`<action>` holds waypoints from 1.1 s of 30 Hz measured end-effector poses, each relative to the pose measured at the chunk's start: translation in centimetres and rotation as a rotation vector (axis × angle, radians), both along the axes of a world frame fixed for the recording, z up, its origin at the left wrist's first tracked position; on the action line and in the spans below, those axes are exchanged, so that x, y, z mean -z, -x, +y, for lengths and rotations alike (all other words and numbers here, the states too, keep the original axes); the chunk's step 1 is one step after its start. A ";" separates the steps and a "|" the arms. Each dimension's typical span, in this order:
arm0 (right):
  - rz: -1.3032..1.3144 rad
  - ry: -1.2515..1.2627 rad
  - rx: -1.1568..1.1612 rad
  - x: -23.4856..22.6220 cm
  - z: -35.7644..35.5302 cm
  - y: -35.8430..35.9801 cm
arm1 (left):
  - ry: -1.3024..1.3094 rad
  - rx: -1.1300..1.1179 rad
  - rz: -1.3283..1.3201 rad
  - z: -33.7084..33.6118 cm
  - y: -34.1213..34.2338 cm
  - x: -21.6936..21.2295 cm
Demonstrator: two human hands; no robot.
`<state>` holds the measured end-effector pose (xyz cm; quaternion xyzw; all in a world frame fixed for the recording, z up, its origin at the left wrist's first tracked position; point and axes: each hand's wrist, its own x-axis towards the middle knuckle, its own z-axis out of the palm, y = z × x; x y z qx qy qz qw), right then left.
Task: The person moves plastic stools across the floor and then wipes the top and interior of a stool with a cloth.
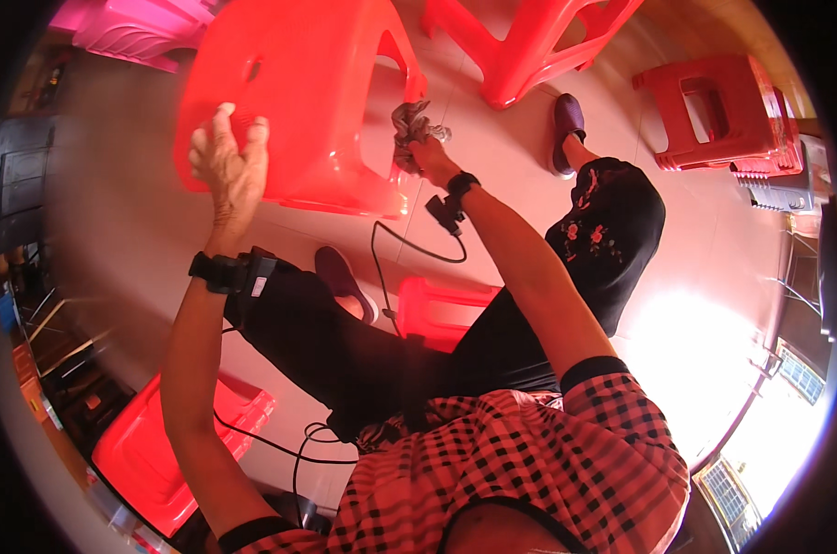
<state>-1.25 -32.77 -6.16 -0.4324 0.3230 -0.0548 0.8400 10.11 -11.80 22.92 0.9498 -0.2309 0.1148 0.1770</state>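
Note:
A large red plastic stool [294, 111] stands tilted in front of me, its seat with a small hole facing up and left. My left hand [231, 166] rests on the near left part of that seat, fingers spread apart against the plastic. In my right hand [431, 159] is a crumpled grey cloth [409, 129], pressed close to the stool's right side by its legs. The fingertips of this hand are partly covered by the cloth. Both wrists wear black straps with small devices.
Another red stool [520, 55] lies beyond, with stacked red stools [714, 111] to the right. A pink plastic stack [142, 28] sits at the far left. One red stool [169, 452] is at lower left. A black cable [409, 247] hangs between my legs.

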 end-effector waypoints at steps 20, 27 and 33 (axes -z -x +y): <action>-0.207 0.766 0.156 -22.9 6.6 4.5 | -0.125 0.219 -0.228 -2.8 -0.2 2.8; -0.285 1.137 0.316 -24.4 3.4 1.5 | -0.134 0.132 -0.145 -6.1 -1.1 1.5; 0.047 0.825 0.095 -11.0 2.9 6.5 | 0.170 -0.017 -0.029 -1.7 -7.6 0.0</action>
